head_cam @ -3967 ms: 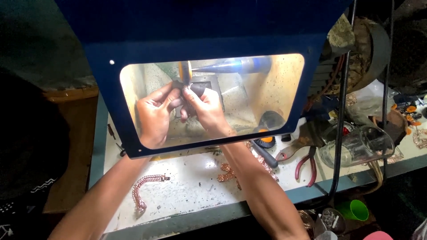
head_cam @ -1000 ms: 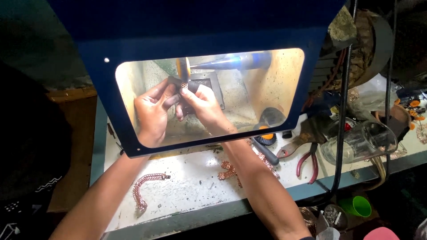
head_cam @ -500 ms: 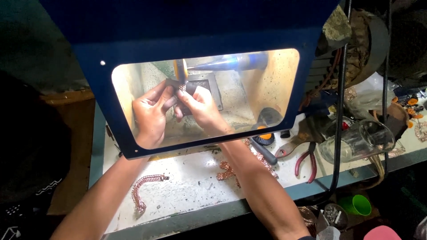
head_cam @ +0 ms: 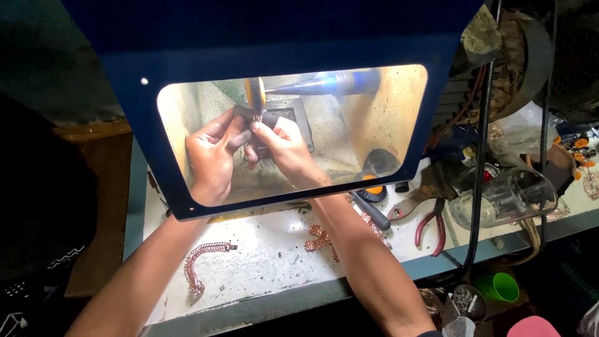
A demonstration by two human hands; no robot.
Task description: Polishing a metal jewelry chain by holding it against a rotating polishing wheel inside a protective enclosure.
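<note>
Behind the clear window of a blue hood, my left hand and my right hand meet around a small copper-coloured chain piece. Both hands pinch it with their fingertips and hold it against the thin yellow-green wheel on a horizontal spindle. My forearms reach in under the hood from the bench edge. How much of the piece lies inside my fingers is hidden.
On the white bench lie a curved copper chain bracelet at left and more chain in the middle. Red-handled pliers, a dark-handled tool, a clear plastic jug and a green cup sit to the right.
My hands stay together at the wheel; across the frames the view shifts slightly and the hands sit a little lower and more left in the window.
</note>
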